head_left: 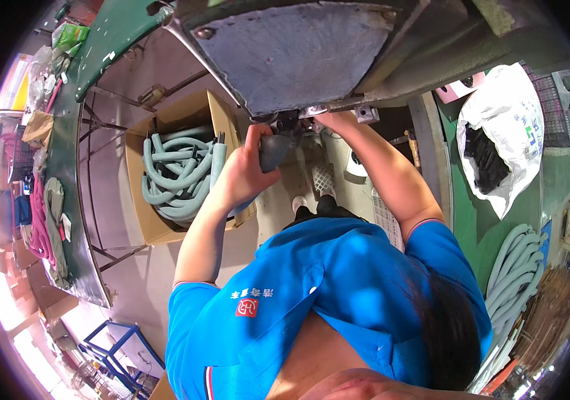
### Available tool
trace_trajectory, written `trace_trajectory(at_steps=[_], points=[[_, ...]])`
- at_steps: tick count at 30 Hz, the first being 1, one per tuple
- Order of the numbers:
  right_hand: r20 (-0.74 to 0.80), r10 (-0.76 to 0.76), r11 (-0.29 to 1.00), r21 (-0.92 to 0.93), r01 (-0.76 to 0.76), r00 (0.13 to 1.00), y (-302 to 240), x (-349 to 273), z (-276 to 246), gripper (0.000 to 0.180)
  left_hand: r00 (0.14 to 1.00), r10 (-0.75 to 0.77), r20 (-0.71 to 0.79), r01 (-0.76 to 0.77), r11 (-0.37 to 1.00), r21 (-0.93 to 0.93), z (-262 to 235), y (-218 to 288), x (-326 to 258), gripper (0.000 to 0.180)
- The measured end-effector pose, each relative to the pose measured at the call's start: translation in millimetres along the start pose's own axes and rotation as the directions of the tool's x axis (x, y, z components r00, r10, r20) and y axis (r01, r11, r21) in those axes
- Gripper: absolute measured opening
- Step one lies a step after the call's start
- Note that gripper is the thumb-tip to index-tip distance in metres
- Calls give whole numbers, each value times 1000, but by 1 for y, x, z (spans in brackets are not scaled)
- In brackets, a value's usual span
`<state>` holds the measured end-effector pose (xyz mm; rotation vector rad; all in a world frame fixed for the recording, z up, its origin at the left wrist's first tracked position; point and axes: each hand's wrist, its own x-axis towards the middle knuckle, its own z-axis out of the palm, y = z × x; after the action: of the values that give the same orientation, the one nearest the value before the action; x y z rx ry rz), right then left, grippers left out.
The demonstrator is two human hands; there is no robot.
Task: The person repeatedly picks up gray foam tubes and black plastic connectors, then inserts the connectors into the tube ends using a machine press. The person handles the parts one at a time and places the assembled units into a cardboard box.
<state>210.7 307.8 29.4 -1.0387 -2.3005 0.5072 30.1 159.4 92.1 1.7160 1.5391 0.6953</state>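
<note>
My left hand (250, 168) is closed around a thick grey-blue tube (274, 153), thumb on its near side. One end of the tube lies against the dark metal parts under the front edge of a machine (292, 57) with a worn blue-grey plate. Its other end runs down behind my left wrist. My right hand (334, 121) reaches under that same edge, beside a small metal block (366, 115). The machine and the hand itself hide its fingers, so what it touches does not show.
A cardboard box (222, 113) of bent grey-green tubes (182, 170) stands on the floor at left. Green-topped tables flank me. On the right one are a white sack (508, 127) with black pieces inside and a bundle of grey-green tubes (515, 273). Cloths (42, 227) lie at left.
</note>
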Motion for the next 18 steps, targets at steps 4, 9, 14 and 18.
trace_trajectory(at_steps=[4, 9, 14, 18], points=[[373, 245, 954, 72, -291, 895, -5, -1, -14, 40, 1000, -20, 10, 20, 1000, 10, 1, -2, -3, 59], [142, 200, 976, 64, -210, 970, -7, -8, -10, 37, 999, 35, -14, -34, 998, 46, 4, 0, 1, 59], [305, 262, 941, 128, -312, 916, -11, 1, -21, 41, 998, -25, 56, 25, 1000, 6, 6, -21, 8, 62], [19, 291, 889, 365, -278, 956, -18, -11, 5, 28, 985, -5, 173, 26, 992, -121, 7, -39, 13, 66]])
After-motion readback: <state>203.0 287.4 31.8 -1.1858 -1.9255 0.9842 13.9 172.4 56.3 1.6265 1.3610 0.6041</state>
